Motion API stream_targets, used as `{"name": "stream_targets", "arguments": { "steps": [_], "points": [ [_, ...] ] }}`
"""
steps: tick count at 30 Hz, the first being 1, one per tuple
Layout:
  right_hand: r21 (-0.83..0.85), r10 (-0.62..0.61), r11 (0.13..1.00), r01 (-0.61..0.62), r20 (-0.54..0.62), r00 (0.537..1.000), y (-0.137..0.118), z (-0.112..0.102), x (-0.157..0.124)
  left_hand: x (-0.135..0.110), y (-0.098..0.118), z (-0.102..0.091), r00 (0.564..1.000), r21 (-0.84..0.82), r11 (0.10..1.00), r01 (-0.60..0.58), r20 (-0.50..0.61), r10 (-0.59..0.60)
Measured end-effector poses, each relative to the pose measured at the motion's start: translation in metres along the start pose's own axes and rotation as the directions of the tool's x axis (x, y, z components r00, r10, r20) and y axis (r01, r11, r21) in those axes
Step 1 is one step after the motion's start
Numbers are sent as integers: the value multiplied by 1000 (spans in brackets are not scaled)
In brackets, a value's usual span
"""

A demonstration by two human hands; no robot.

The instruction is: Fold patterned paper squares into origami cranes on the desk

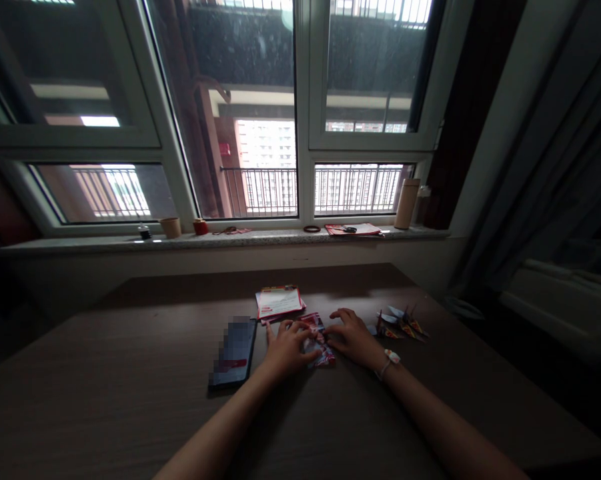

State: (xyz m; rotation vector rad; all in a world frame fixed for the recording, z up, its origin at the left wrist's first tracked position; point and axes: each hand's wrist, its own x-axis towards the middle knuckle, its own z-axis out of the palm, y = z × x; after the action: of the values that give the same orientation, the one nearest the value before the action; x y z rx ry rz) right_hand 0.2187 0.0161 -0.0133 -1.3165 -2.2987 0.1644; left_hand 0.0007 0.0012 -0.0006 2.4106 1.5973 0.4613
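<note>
We have both hands down on a small printed paper [316,341] that lies flat on the counter [130,413], about mid-width and toward the far edge. The left hand [286,348] presses its fingers on the paper's left part, thumb over the near edge. The right hand [351,337] rests flat on the right part, fingers spread, a wristband [391,358] at the wrist. Neither hand is closed around the paper; both just pin it down, fingers apart.

Progress, as we judge it: the paper looks partly folded, creased into a narrow shape but not yet a finished figure; exact fold stage too small to tell. Just right of the right hand sits a little cluster of folded paper figures [403,325], which look done. So we reckon a few pieces are finished and this one is mid-fold.

Around: a stack of red-and-white sheets [279,301] just beyond the paper toward the far edge, and a phone [234,352] just left of the left hand, lying flat. On the windowsill [80,243] behind the counter: two small cups [171,227], a red pot [200,227], a tall flask [407,203], some papers [353,229].

Nothing blocks the hands. The phone and the stack are close but apart from the paper. Light is dim, so fine detail is lost.
</note>
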Motion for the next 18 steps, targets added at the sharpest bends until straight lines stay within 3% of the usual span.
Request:
{"name": "stream_targets", "arguments": {
  "steps": [18],
  "points": [
    [128, 41, 989, -78, 268, 962, 7, -20, -6, -1, -1, 1, 1000, 2, 1000, 27, 14, -27]
  ]
}}
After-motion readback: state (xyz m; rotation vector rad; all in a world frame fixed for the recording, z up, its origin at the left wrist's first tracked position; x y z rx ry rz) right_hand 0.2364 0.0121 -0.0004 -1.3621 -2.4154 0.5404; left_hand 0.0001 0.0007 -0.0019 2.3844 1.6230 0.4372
